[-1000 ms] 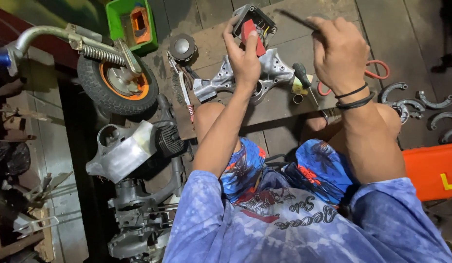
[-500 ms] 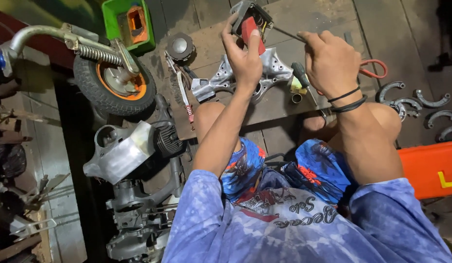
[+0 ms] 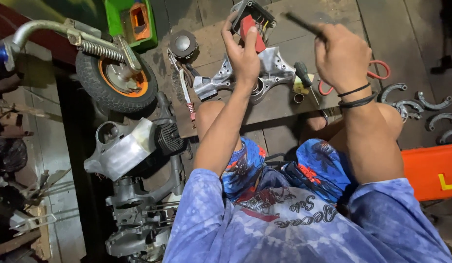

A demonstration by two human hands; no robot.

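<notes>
Now, past the small wheel (image 3: 116, 80) on your left, your left hand (image 3: 243, 51) is clamped on the red-and-black module (image 3: 252, 22), held up over the silver casting (image 3: 272, 73). Your right hand (image 3: 340, 56) is closed round a thin dark tool (image 3: 301, 23), tip near it. You're probing it, I'd say; next needs a steady tip.

The light is falling from above and slightly in front, making both forearms and the back of the right hand (image 3: 342, 57) bright and warm. Around the left hand (image 3: 243, 52) the wooden boards are staying rather dim, and far to its left the corner is sinking into deep shadow. Small glare is shining on the silver metal casting (image 3: 274, 68) just below this hand. The thin dark tool (image 3: 301, 23) above the right hand is looking blurred. Straight lines are bending near the picture edges.
</notes>
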